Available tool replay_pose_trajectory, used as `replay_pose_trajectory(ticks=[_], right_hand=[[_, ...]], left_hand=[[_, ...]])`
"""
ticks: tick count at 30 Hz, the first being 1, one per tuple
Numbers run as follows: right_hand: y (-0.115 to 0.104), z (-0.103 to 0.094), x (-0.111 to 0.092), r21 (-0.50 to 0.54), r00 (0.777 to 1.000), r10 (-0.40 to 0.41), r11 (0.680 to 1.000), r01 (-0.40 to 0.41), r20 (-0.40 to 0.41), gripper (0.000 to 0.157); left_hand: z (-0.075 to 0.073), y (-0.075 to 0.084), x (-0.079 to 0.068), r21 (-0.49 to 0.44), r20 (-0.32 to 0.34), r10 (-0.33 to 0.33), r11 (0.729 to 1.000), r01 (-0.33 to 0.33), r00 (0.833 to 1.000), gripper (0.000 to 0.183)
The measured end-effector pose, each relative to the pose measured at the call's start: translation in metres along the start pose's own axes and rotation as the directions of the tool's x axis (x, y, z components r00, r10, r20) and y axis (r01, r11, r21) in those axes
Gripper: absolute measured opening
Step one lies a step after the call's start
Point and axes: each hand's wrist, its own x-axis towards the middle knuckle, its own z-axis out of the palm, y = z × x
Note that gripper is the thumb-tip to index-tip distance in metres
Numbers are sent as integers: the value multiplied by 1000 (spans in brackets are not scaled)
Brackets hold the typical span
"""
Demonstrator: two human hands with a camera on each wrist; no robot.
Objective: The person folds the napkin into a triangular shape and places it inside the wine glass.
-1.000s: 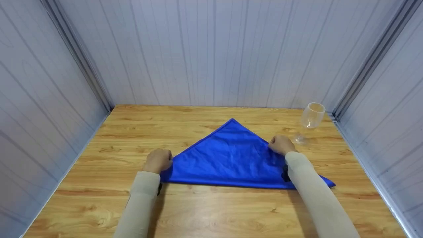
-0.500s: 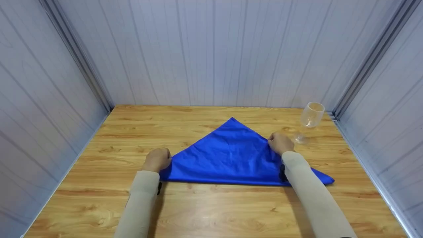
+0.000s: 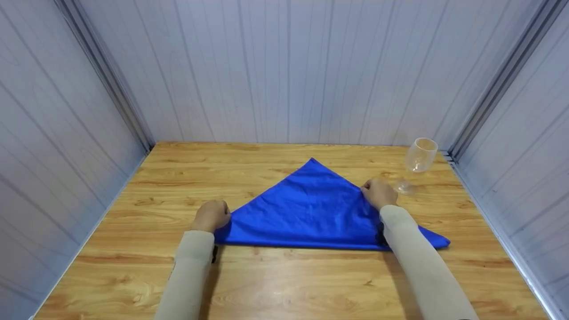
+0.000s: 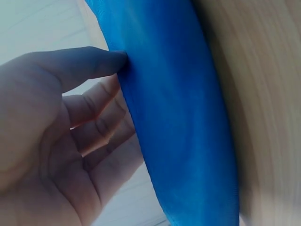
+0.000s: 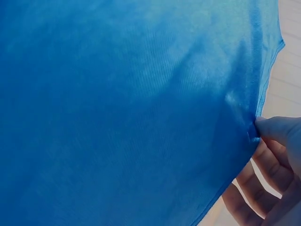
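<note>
A blue cloth napkin (image 3: 306, 209), folded into a triangle, lies on the wooden table with its peak pointing away from me and its long edge toward me. At its left side my left hand (image 3: 212, 215) pinches the slanting edge; in the left wrist view the thumb (image 4: 101, 62) presses on top of the cloth with the fingers behind it. My right hand (image 3: 378, 194) pinches the right slanting edge, and small creases gather at the thumb (image 5: 275, 128) in the right wrist view. The right corner of the napkin shows beyond my right forearm; the left corner is hidden by my left hand.
A clear stemmed wine glass (image 3: 420, 155) stands at the back right of the table (image 3: 284, 284), a little beyond my right hand. Pale panelled walls (image 3: 284, 71) enclose the table at the back and both sides.
Over the last second the napkin's right side and near edge have shifted slightly away from me, with my right hand moving a little back and left. My left hand has barely moved.
</note>
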Motion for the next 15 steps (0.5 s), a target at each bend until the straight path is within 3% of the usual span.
replay_pose_trajectory(ticks=[3, 8, 15], right_hand=[[2, -2, 1, 8, 1000, -13, 1000, 13, 0, 22], [5, -5, -1, 6, 999, -35, 999, 35, 12, 23], [4, -5, -2, 56, 992, -124, 991, 122, 33, 29]], left_hand=[[1, 0, 0, -27, 20, -39, 999, 39, 999, 35], [1, 4, -3, -29, 25, -80, 996, 80, 997, 9], [-4, 19, -8, 90, -4, -86, 992, 86, 996, 24]])
